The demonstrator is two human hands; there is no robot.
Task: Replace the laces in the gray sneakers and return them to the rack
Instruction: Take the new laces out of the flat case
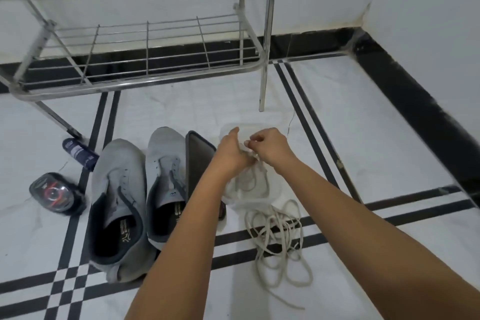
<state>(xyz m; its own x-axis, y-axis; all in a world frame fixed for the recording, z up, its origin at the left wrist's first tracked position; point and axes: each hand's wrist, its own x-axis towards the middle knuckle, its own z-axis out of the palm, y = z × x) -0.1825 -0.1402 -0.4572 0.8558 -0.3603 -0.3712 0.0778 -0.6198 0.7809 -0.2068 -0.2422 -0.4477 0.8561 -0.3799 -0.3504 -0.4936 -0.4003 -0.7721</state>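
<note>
Two gray sneakers stand side by side on the floor with bare eyelets, the left sneaker [118, 205] and the right sneaker [166, 176]. Both hands are raised to the right of them, pinching the top of a clear plastic bag [249, 187] that holds coiled white laces. My left hand [231, 150] grips the bag's left edge, and my right hand [270, 145] pinches its top. A loose pile of off-white laces [278, 236] lies on the floor just below the bag. The steel shoe rack [145, 41] stands behind, its shelves bare.
A dark phone [198, 169] lies beside the right sneaker. A shoe polish sponge [55, 193] and a dark tube [80, 153] sit to the left of the sneakers. White walls meet in a corner at the far right.
</note>
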